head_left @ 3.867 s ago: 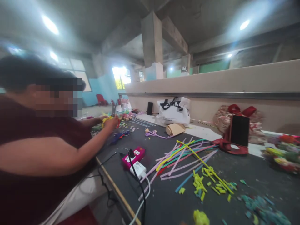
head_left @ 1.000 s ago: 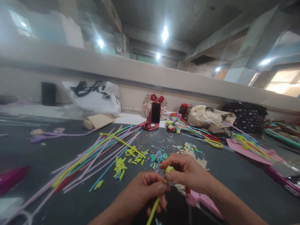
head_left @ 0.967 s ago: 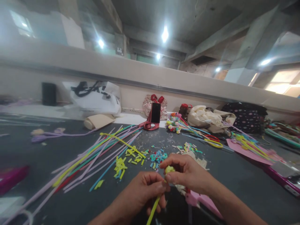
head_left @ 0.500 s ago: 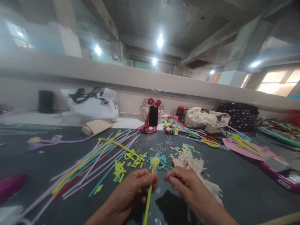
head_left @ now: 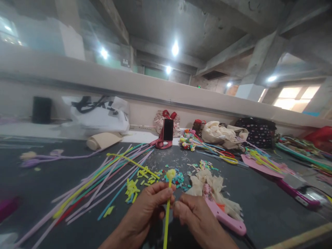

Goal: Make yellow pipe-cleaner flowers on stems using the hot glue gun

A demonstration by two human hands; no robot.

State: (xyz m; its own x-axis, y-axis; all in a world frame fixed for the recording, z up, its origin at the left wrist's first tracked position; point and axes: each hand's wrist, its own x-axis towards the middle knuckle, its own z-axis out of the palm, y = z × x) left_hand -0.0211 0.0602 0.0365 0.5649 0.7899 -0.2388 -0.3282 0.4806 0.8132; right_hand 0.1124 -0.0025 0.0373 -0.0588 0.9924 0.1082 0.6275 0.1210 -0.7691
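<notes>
Pinched in my left hand [head_left: 145, 209] is a thin yellow stick [head_left: 166, 226] that stands nearly upright. A small pale-yellow, flower-like knob [head_left: 171, 174] tops it, just above my fingertips. My right hand [head_left: 193, 214] is closed close beside the stick, its fingertips pressed together; whether anything sits between them is hidden. Right of that hand, a pink glue gun [head_left: 228, 220] lies on crumpled cream tissue [head_left: 216, 181]. Small cut yellow pieces [head_left: 132, 188] lie left of my left hand, and blue pieces [head_left: 178, 178] lie behind the knob.
Long coloured sticks [head_left: 103, 183] spread across the left of the dark table. A phone [head_left: 168, 129] stands at the back centre. Scissors [head_left: 228, 158], finished flower-like pieces [head_left: 188, 140] and a pink sheet [head_left: 256, 166] lie to the right. A purple tool [head_left: 298, 195] is farther right.
My right hand has moved left and down, closer to the stick, uncovering the pink glue gun on the tissue. My left hand keeps its grip on the stick. The view has shifted slightly.
</notes>
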